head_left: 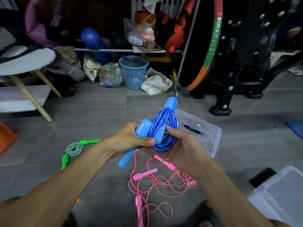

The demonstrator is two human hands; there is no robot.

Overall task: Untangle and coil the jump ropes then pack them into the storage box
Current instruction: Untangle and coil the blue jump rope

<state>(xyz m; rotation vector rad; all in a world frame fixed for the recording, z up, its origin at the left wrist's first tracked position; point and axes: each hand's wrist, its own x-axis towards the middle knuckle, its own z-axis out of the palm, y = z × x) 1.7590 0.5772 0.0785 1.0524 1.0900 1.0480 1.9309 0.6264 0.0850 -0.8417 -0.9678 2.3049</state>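
A blue jump rope is coiled in a bundle above the floor, held between both hands. My left hand grips one of its light blue handles, thumb pressed on the coil. My right hand cups the coil from below and the right. The other blue handle sticks up behind the coil. Pink jump ropes lie tangled on the tiles below my hands. At the left lies a coiled green jump rope. A clear storage box sits open just behind my right hand.
A clear lid or second box lies at the lower right. An orange cone is at the left edge, a white table above it. A blue basket, bags and black gym equipment crowd the back.
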